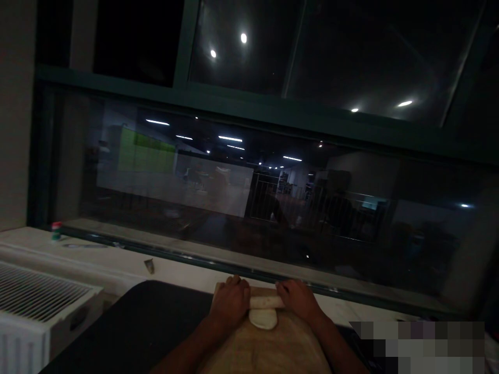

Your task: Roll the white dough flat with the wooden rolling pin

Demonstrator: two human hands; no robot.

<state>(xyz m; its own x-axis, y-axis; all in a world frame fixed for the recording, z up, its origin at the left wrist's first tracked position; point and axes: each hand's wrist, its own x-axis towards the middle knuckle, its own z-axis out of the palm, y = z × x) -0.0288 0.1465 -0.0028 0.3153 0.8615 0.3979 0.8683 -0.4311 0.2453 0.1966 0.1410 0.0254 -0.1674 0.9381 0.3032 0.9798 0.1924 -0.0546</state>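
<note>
Now, hands: my left hand (231, 303) and right hand (298, 298) press flat, palms down, on the rolling pin (265, 302) ends.
Dough: the dough piece (263, 317) lies under the pin on the wooden board (268, 348), near its far edge, for even pressure.

A white window sill (97, 259) runs behind the dark bench (156, 322). Near the sill's far left end stands a small red-and-green object (56, 230); a small dark scrap (149, 266) lies near its front edge. A white radiator (35, 301) stands left of the bench.
</note>
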